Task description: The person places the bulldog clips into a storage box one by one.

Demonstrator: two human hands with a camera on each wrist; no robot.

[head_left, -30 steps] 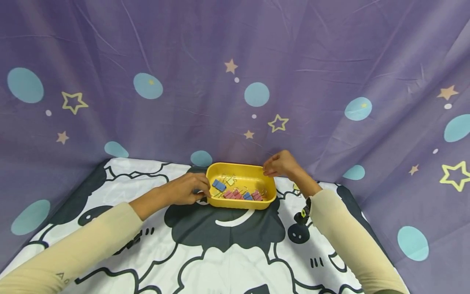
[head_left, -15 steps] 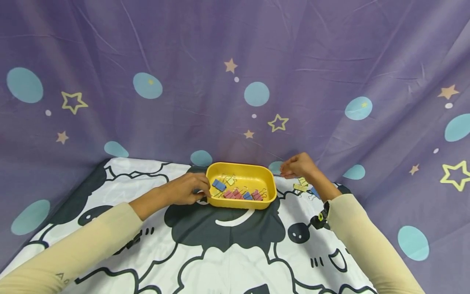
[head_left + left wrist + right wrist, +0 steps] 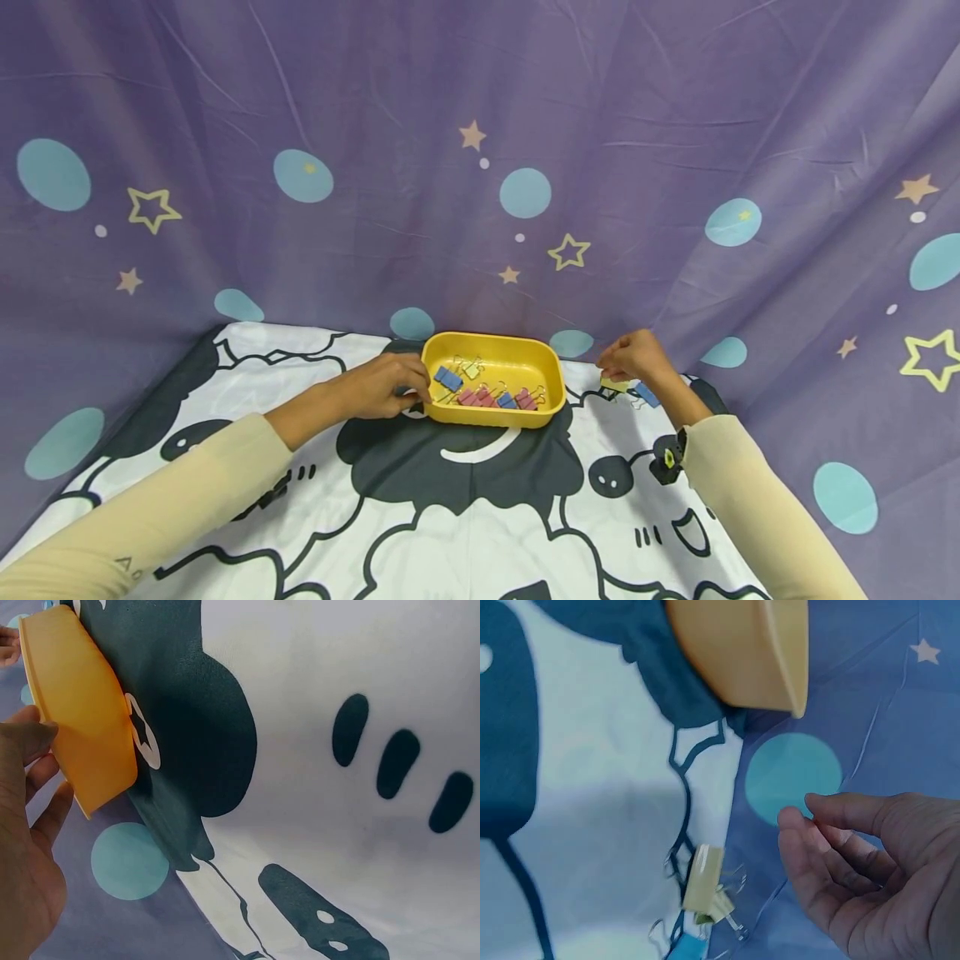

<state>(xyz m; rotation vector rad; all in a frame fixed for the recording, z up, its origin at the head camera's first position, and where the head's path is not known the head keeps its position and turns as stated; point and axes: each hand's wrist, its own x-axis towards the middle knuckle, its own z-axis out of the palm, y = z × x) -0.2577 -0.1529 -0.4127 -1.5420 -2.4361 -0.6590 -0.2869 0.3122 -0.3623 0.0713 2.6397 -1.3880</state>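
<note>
My left hand (image 3: pixel 386 385) pinches the left end of a yellow tray (image 3: pixel 517 357); the left wrist view has the thumb and fingers at the rim. Pink binder clips (image 3: pixel 477 398), blue binder clips (image 3: pixel 448 379) and a yellow binder clip (image 3: pixel 470 369) lie in the tray. Right of it, my right hand (image 3: pixel 637 357) hovers above loose binder clips, fingers loosely curved. In the right wrist view nothing shows between its fingertips. Two yellow binder clips (image 3: pixel 704 879) lie together beside that hand, with a blue binder clip (image 3: pixel 688 947) partly cut off by the frame.
A white cloth with dark cartoon sheep (image 3: pixel 465 467) covers the table. Close behind the tray hangs a purple curtain (image 3: pixel 420 208) with stars and blue dots, meeting the table's back edge.
My right hand has moved right, from over the tray's right end to the loose clips, uncovering a blue clip there. My left hand and the tray have stayed put.
</note>
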